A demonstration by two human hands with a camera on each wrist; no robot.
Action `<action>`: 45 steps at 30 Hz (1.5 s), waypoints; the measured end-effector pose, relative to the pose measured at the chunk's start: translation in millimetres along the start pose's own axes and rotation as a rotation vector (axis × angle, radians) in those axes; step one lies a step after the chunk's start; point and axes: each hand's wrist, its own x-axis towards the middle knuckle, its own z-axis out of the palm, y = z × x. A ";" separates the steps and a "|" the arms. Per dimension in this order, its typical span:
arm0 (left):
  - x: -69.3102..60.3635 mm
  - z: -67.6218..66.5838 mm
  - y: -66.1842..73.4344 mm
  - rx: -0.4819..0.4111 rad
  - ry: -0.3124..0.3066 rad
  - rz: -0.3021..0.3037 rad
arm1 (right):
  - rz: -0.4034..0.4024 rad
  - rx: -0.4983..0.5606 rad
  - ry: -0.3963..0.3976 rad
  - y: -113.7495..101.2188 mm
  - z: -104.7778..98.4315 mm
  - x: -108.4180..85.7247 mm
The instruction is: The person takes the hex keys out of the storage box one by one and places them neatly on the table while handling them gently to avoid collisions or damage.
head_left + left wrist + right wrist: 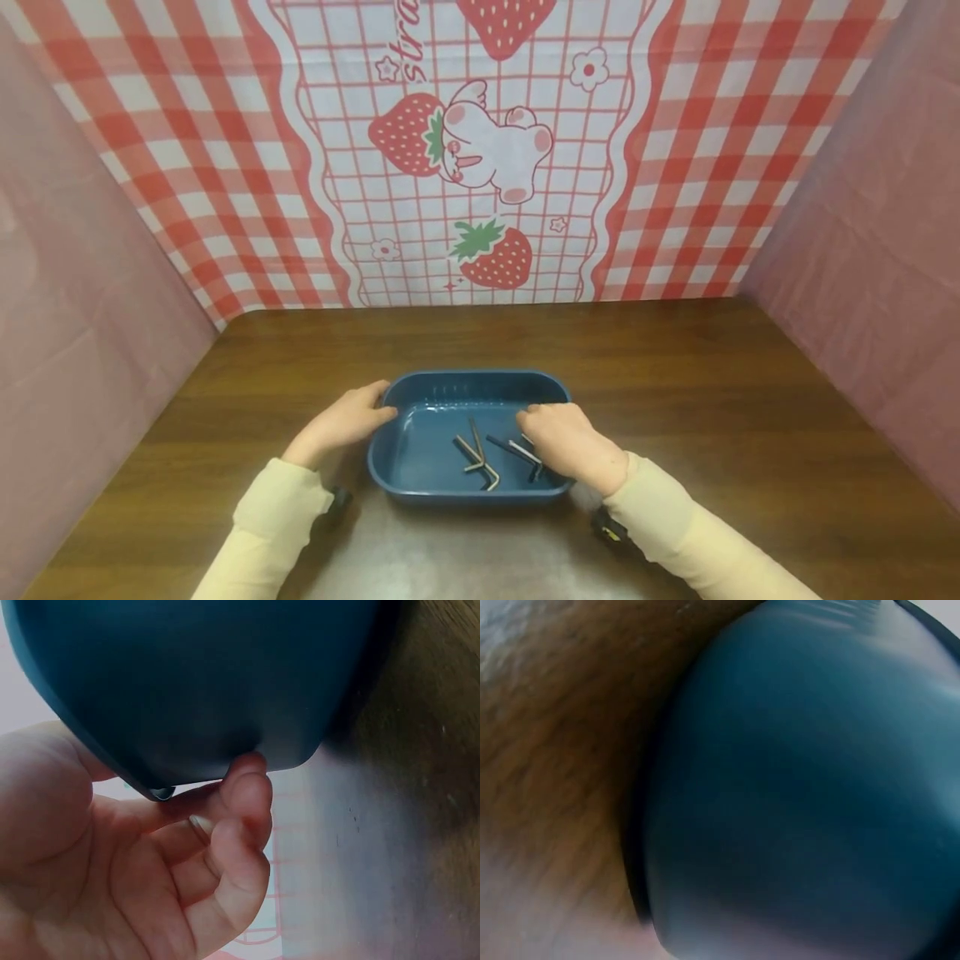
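A red-checked cloth (480, 250) fills the upper middle of the frame, above a brown table (675, 358). The blue tray (427, 450) sits at lower centre. The left hand (352, 423) grips its left end, thumb over the rim. The right hand (566, 437) curls over its right end; whether it pinches anything cannot be told. Hex keys (481, 460) lie inside in 2 clusters.

Blue basin (427, 458); cream sleeves (273, 508); brown table (675, 358); red-white checked cloth (697, 167); pink curtains (90, 267).
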 end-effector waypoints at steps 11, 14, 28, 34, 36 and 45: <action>-1.3 1.6 0.5 -0.043 -0.017 -0.016 | 0.070 0.026 -0.057 -2.9 3.5 2.9; -1.6 2.7 -1.3 -0.083 -0.035 -0.021 | 0.076 0.025 -0.054 -3.3 4.8 2.5; -2.3 2.8 -1.6 -0.130 -0.074 -0.040 | 0.075 0.029 -0.044 -2.8 10.2 3.1; -2.9 2.6 -0.4 -0.133 -0.081 -0.039 | 0.104 0.082 0.004 -2.0 11.0 4.1; -3.2 2.3 -0.2 -0.138 -0.084 -0.041 | 0.108 0.100 0.025 -1.7 10.9 4.3; -3.4 0.8 -1.1 -0.133 -0.096 -0.044 | 0.122 0.123 0.078 0.5 11.4 4.4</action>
